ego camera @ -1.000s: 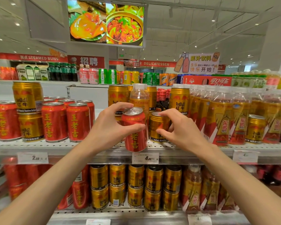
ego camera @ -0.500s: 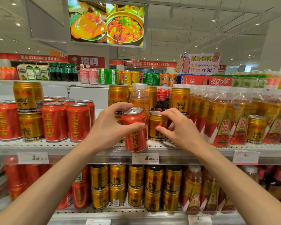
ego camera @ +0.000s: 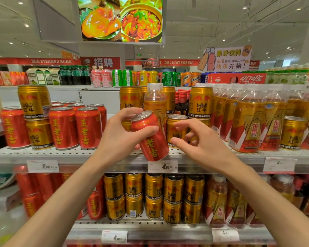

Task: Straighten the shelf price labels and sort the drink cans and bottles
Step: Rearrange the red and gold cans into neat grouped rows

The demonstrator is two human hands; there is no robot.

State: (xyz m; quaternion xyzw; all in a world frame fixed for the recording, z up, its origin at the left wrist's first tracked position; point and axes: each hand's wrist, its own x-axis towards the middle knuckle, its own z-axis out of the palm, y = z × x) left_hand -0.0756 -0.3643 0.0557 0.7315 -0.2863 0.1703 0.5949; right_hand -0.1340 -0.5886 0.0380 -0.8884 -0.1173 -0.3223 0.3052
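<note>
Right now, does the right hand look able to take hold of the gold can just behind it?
Probably yes. The right hand is open, fingers curled right in front of the gold can, nothing between them. The red can, tilted in the left hand, crowds its left side only.

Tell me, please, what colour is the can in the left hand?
Red with yellow characters, in the head view: can.

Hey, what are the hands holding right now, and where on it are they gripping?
The left hand holds a tilted red can, thumb and fingers wrapped around its upper body just under the rim. The right hand is open and holds nothing, its fingers by a gold can.
</note>
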